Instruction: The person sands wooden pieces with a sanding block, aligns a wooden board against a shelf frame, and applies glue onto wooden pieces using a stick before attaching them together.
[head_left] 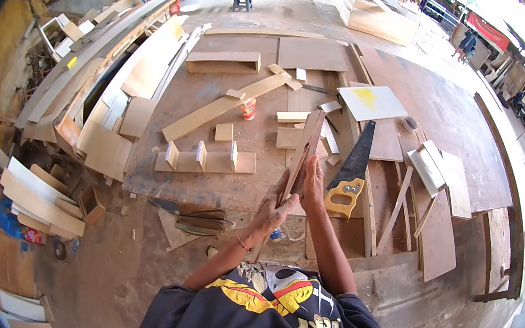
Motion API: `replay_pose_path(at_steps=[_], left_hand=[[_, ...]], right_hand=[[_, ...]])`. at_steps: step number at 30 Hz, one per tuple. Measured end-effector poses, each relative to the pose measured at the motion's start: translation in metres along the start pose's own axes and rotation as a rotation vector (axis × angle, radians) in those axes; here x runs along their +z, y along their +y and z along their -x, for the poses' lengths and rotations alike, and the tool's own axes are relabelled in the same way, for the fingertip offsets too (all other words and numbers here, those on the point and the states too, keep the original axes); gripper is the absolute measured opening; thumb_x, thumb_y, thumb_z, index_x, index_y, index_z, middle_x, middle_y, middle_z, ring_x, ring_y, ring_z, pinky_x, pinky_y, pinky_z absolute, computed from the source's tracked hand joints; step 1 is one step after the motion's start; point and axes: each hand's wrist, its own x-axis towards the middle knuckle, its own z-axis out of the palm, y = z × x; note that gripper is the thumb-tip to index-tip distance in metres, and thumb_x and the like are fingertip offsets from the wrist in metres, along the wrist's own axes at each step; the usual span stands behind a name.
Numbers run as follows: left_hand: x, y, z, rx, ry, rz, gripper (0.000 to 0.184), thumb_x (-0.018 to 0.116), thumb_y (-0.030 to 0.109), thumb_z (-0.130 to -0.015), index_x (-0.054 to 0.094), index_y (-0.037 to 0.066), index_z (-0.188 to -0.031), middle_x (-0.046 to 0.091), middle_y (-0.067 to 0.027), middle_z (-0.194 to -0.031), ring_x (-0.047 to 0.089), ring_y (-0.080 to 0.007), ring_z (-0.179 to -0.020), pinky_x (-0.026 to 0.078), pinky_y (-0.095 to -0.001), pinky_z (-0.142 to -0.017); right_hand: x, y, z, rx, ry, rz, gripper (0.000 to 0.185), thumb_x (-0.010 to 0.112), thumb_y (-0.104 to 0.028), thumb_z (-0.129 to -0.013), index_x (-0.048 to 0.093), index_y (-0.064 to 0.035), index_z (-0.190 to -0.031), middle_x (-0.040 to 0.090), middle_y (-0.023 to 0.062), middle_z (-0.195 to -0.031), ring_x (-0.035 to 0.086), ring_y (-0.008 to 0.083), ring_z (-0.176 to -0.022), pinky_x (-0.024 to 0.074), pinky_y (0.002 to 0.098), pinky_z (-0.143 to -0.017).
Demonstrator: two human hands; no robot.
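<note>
While 2 bare hands meet over the near edge of the bench, they hold a long, narrow board between them. It is brown and slim, tilted on edge, with a darker line running along part of its length; its upper end reaches out over the bench. The left hand, with a red bracelet at the wrist, is closed around the lower part. The right hand presses against the board's right side, a little higher, its thumb pointing up along the wood.

Behind the board, and partly hidden by it, lie pale wood offcuts. Just to the right is a handsaw with a black blade and a yellowish handle, its blade pointing away. Beyond the saw, a white panel with a yellow smear lies near a roll of tape.

To the left are a strip with 3 short uprights, a small square block and an orange and white cup beside a long, pale plank. Farther back sits 1 long, open wooden box.
</note>
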Motion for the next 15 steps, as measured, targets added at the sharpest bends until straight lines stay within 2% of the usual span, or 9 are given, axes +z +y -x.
replay_pose_path(at_steps=[1, 3, 4, 6, 7, 8, 10, 11, 15], left_hand=[[0.001, 0.012, -0.001, 0.064, 0.031, -0.021, 0.064, 0.055, 0.018, -0.088, 0.022, 0.008, -0.142, 0.050, -0.0013, -0.094, 0.046, -0.0094, -0.074, 0.041, -0.0232, -0.069], [-0.006, 0.040, 0.003, -0.369, 0.076, -0.200, 0.069, 0.059, 0.020, -0.085, 0.023, 0.006, -0.142, 0.052, -0.0109, -0.104, 0.050, -0.0195, -0.088, 0.042, -0.0321, -0.080], [-0.009, 0.033, 0.002, -0.365, 0.075, -0.198, 0.069, 0.059, 0.020, -0.085, 0.023, 0.006, -0.142, 0.052, -0.0109, -0.104, 0.050, -0.0195, -0.088, 0.042, -0.0321, -0.080], [-0.014, 0.014, 0.002, -0.161, 0.168, -0.704, 0.077, 0.066, 0.027, -0.077, 0.026, 0.015, -0.142, 0.045, -0.0199, -0.103, 0.047, -0.0340, -0.098, 0.041, -0.0454, -0.081], [-0.015, 0.019, 0.001, -0.213, 0.189, -0.707, 0.080, 0.069, 0.026, -0.071, 0.029, 0.017, -0.140, 0.042, -0.0229, -0.110, 0.044, -0.0397, -0.101, 0.039, -0.0517, -0.081], [-0.015, 0.024, -0.001, -0.211, 0.189, -0.704, 0.080, 0.069, 0.026, -0.071, 0.029, 0.017, -0.140, 0.042, -0.0229, -0.110, 0.044, -0.0397, -0.101, 0.039, -0.0517, -0.081], [-0.014, 0.032, -0.004, -0.258, 0.221, -0.853, 0.083, 0.069, 0.024, -0.068, 0.029, 0.017, -0.140, 0.041, -0.0235, -0.110, 0.043, -0.0388, -0.102, 0.039, -0.0527, -0.080], [-0.013, 0.033, -0.005, -0.253, 0.217, -0.852, 0.083, 0.069, 0.024, -0.068, 0.029, 0.017, -0.140, 0.041, -0.0235, -0.110, 0.043, -0.0388, -0.102, 0.039, -0.0527, -0.080], [-0.004, 0.032, -0.002, -0.255, 0.187, -0.905, 0.086, 0.068, 0.017, -0.064, 0.029, 0.018, -0.141, 0.041, -0.0222, -0.108, 0.045, -0.0385, -0.100, 0.039, -0.0528, -0.081]], right_hand=[[-0.003, -0.002, 0.000, 0.000, 0.002, 0.001, 0.045, 0.042, -0.042, -0.094, 0.048, -0.0090, -0.125, 0.054, -0.0026, -0.092, 0.048, 0.0054, -0.077, 0.0424, 0.0196, -0.069], [-0.012, -0.011, -0.001, 0.043, 0.023, 0.005, 0.051, 0.040, -0.042, -0.095, 0.041, -0.0081, -0.132, 0.053, 0.0031, -0.114, 0.050, 0.0100, -0.093, 0.0429, 0.0240, -0.078], [-0.013, -0.015, 0.000, 0.039, 0.022, 0.007, 0.051, 0.040, -0.042, -0.095, 0.041, -0.0081, -0.132, 0.053, 0.0031, -0.114, 0.050, 0.0100, -0.093, 0.0429, 0.0240, -0.078], [-0.014, -0.029, 0.009, -0.057, 0.096, 0.162, 0.053, 0.038, -0.039, -0.096, 0.032, -0.0083, -0.139, 0.044, 0.0077, -0.129, 0.047, 0.0156, -0.106, 0.0384, 0.0286, -0.091], [0.003, -0.048, 0.022, -0.223, 0.069, 0.333, 0.060, 0.034, -0.046, -0.095, 0.026, -0.0090, -0.141, 0.046, 0.0059, -0.118, 0.046, 0.0138, -0.102, 0.0420, 0.0282, -0.081], [-0.001, -0.042, 0.022, -0.225, 0.069, 0.335, 0.060, 0.034, -0.046, -0.095, 0.026, -0.0090, -0.141, 0.046, 0.0059, -0.118, 0.046, 0.0138, -0.102, 0.0420, 0.0282, -0.081], [-0.004, -0.033, 0.023, -0.528, 0.105, 0.692, 0.058, 0.035, -0.043, -0.095, 0.027, -0.0089, -0.141, 0.046, 0.0086, -0.120, 0.044, 0.0161, -0.105, 0.0360, 0.0289, -0.089], [-0.004, -0.030, 0.028, -0.539, 0.103, 0.673, 0.050, 0.041, -0.031, -0.094, 0.034, -0.0077, -0.138, 0.045, 0.0156, -0.122, 0.043, 0.0236, -0.108, 0.0317, 0.0326, -0.096], [0.002, -0.024, 0.022, -0.732, 0.149, 1.099, 0.047, 0.049, -0.030, -0.090, 0.042, -0.0152, -0.135, 0.043, 0.0228, -0.119, 0.037, 0.0351, -0.111, 0.0306, 0.0445, -0.095]])
